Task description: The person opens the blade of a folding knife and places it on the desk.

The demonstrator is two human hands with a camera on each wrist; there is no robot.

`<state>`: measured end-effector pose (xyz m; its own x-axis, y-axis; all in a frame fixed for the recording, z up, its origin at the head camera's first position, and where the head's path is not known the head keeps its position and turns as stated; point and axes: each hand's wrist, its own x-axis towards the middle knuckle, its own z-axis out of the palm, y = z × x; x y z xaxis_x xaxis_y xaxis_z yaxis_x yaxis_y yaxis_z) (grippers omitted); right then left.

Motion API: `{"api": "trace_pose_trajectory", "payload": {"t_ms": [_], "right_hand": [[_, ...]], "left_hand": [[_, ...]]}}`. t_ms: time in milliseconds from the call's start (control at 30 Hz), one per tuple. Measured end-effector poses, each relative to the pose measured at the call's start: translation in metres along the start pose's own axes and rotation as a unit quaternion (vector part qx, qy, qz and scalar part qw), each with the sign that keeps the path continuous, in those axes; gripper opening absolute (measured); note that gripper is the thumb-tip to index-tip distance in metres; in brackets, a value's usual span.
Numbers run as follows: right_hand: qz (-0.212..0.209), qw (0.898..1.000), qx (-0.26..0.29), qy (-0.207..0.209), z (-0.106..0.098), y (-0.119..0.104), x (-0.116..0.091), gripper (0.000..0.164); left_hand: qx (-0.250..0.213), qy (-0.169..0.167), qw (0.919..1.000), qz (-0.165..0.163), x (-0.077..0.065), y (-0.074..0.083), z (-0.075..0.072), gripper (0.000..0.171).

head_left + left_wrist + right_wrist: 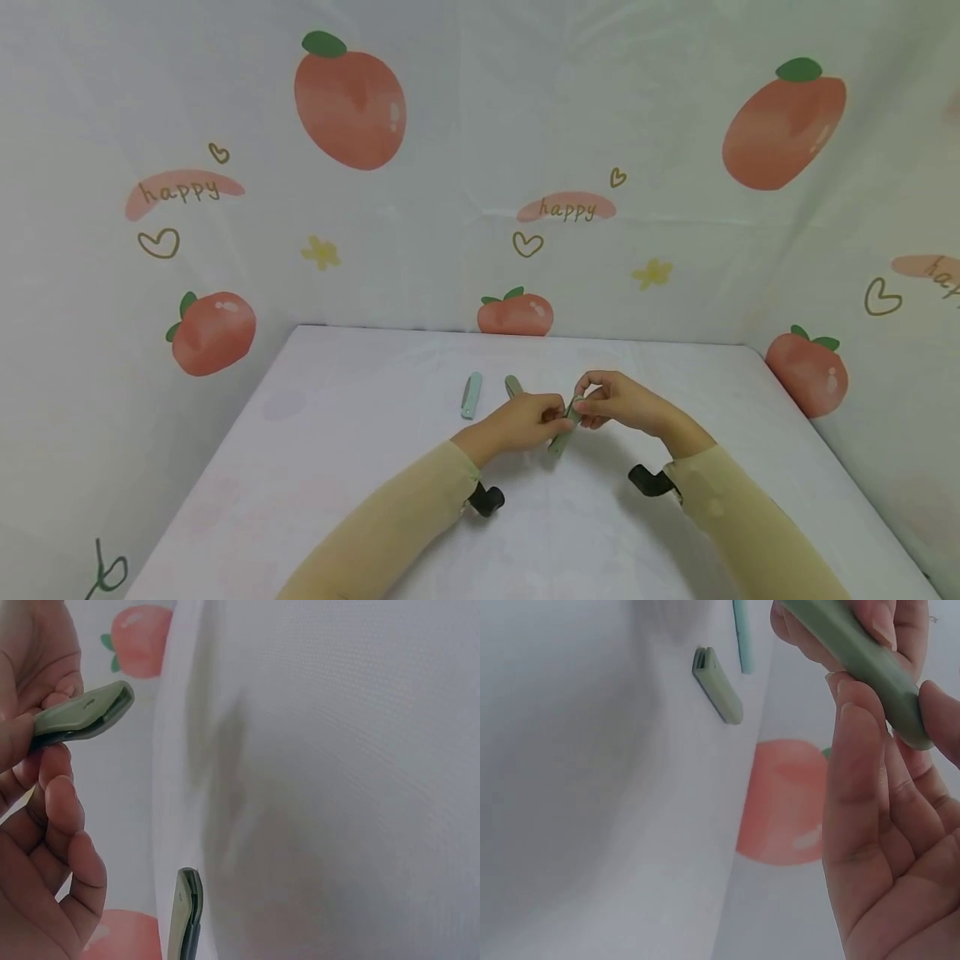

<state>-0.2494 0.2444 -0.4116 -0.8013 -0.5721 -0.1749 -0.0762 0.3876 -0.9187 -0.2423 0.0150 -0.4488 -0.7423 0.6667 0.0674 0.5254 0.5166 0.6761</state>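
Both hands meet at a green folding knife, folded, held tilted above the white tabletop. My left hand pinches its middle. Thumb and fingertips of my right hand grip the far end, as the right wrist view shows too. In the left wrist view, the knife's near end sticks out from the fingers with a dark slot along its side. A second green folding knife lies just beyond my left hand, which partly hides it. Farther left lies a mint-coloured folding knife.
The table has a white cloth and ends at a white fabric backdrop printed with red fruit. Fabric also stands along the left and right sides. Dark wrist cameras hang below both sleeves.
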Motion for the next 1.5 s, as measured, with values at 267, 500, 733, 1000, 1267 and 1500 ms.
{"api": "trace_pose_trajectory", "payload": {"t_ms": [267,500,733,1000,1267,1500], "right_hand": [[-0.009,1.000,-0.001,0.005,0.001,0.000,-0.002,0.024],[-0.024,1.000,0.004,0.006,0.002,-0.002,-0.006,0.024],[-0.038,0.999,0.017,0.003,0.003,-0.002,-0.008,0.025],[-0.045,0.999,0.028,0.008,0.005,-0.003,-0.009,0.023],[-0.048,0.998,0.034,0.021,0.006,-0.001,-0.009,0.024],[-0.058,0.997,0.045,0.022,0.006,-0.001,-0.009,0.023]], "left_hand": [[-0.065,0.006,0.9979,-0.004,-0.006,0.005,-0.002,0.018],[-0.088,0.017,0.9960,0.004,-0.008,0.005,0.000,0.022],[-0.120,0.019,0.9924,0.020,-0.010,0.007,0.001,0.022],[-0.148,0.038,0.9878,0.029,-0.012,0.006,0.001,0.022],[-0.168,0.082,0.9819,0.030,-0.013,0.004,0.001,0.020],[-0.173,0.117,0.9774,0.030,-0.012,0.003,0.005,0.017]]}}
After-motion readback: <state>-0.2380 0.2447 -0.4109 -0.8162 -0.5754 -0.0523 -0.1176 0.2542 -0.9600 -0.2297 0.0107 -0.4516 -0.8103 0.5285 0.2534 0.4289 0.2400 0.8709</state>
